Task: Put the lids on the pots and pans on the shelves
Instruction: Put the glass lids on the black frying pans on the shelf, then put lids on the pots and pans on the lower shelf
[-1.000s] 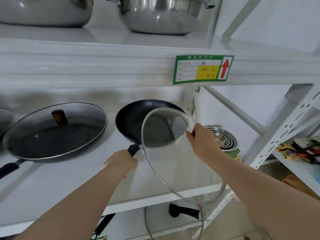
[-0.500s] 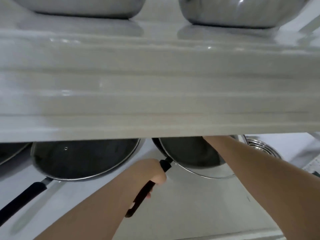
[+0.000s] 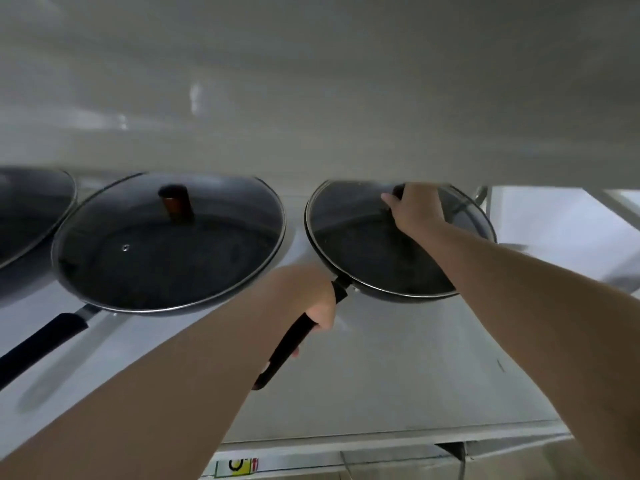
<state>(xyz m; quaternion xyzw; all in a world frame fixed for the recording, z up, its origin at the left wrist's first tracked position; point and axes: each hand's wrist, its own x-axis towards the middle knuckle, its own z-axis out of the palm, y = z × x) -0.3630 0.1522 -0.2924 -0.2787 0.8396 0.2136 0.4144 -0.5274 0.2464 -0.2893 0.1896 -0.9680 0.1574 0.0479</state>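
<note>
A black frying pan [image 3: 377, 293] sits on the white shelf [image 3: 398, 375] at the right. A glass lid [image 3: 353, 233] with a metal rim lies over it, shifted a little to the right. My right hand [image 3: 414, 207] is closed on the lid's dark knob, which it mostly hides. My left hand [image 3: 317, 299] grips the pan's black handle [image 3: 287, 344]. Left of it stands a larger black pan [image 3: 166, 271] whose glass lid [image 3: 138, 216], with a brown knob, is seated on it.
The edge of a third lidded pan [image 3: 31, 209] shows at the far left. The underside of the upper shelf [image 3: 311, 98] hangs low over the pans and fills the top half. A label [image 3: 235, 465] is on the shelf's front edge.
The lid, held tilted in front of the shelf a second ago, now lies over the right pan. My view has dropped below the upper shelf. My left hand stays on the handle.
</note>
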